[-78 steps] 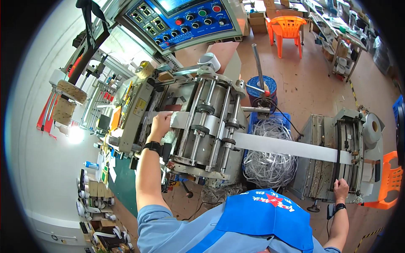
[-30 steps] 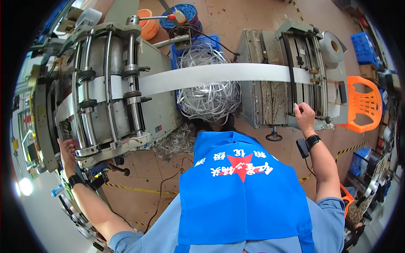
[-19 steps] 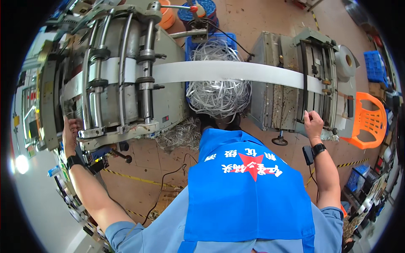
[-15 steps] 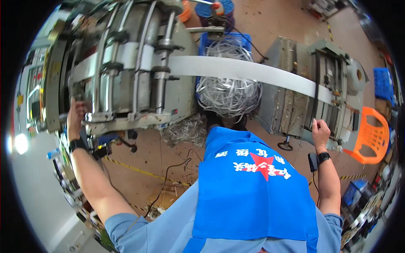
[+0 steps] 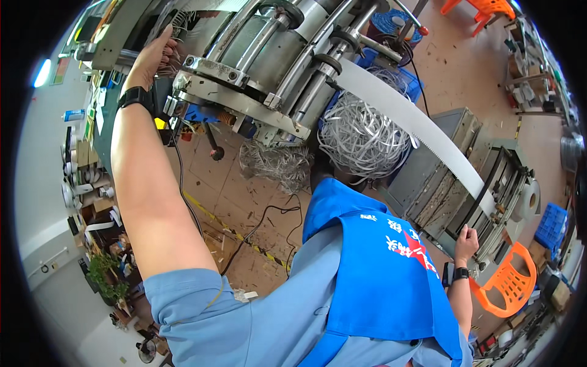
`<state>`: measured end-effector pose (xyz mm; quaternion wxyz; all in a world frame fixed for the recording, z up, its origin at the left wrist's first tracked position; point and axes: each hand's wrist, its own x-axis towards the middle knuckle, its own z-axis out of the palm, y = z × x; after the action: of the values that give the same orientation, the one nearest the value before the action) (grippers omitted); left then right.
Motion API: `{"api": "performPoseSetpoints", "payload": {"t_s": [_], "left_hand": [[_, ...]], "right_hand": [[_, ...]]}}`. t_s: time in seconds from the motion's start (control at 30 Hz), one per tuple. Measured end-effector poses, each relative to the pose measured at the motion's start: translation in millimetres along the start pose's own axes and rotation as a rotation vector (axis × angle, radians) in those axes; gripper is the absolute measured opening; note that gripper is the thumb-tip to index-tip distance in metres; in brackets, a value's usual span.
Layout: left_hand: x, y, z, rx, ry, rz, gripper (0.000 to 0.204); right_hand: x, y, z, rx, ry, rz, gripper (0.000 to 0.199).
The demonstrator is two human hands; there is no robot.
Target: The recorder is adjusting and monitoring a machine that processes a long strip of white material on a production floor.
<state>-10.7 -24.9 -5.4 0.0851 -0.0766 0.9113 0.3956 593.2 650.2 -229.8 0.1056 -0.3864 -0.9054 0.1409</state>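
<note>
My left hand point(image 5: 153, 60) reaches up to the left end of a roller machine point(image 5: 269, 46). Its fingers are curled in among thin, fringe-like strands; what they grip, if anything, I cannot make out. My right hand point(image 5: 466, 243) is a loose fist, with nothing seen in it, close to the front edge of the smaller roll-feeding machine point(image 5: 507, 183). Between the two machines runs a long white paper band point(image 5: 422, 125), stretched above a heap of shredded strips point(image 5: 364, 134). A white roll point(image 5: 531, 200) sits at the smaller machine's far right end.
Part of a blue crate point(image 5: 413, 82) shows behind the strips. Clear scrap point(image 5: 275, 162) lies on the floor below the roller machine, with a black cable point(image 5: 263, 229) nearby. At right stand an orange chair point(image 5: 510, 284) and a blue crate stack point(image 5: 551, 225).
My view has swung left, so the machines appear tilted and shifted right. My left arm stretches farther forward to the roller machine; my right hand stays by the smaller machine.
</note>
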Motion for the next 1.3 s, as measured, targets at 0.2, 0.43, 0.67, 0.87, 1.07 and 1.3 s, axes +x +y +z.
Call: {"api": "performPoseSetpoints", "payload": {"t_s": [0.2,0.43,0.67,0.87,1.07,1.3], "left_hand": [[1.1,0.4,1.7,0.014,0.021,0.002,0.055],[-2.9,4.5,4.3,0.008,0.030,0.003,0.053],[-7.8,10.5,5.7,-0.002,0.012,0.030,0.051],[-18.6,15.8,6.8,-0.036,-0.004,0.063,0.045],[-39.7,25.7,4.7,-0.153,-0.034,0.074,0.044],[-41.9,25.3,-0.2,-0.122,-0.074,0.182,0.035]], "right_hand": [[-0.6,0.4,0.3,-0.018,-0.006,0.044,0.031],[-1.0,-4.6,-3.3,0.018,0.022,0.014,0.032],[-1.4,-4.6,-4.1,0.014,0.031,0.048,0.031],[-2.4,-0.1,-1.6,-0.023,0.045,0.044,0.031],[-2.2,7.1,3.2,-0.035,0.087,0.015,0.032],[-2.5,13.6,7.8,-0.004,0.089,0.025,0.030]]}}
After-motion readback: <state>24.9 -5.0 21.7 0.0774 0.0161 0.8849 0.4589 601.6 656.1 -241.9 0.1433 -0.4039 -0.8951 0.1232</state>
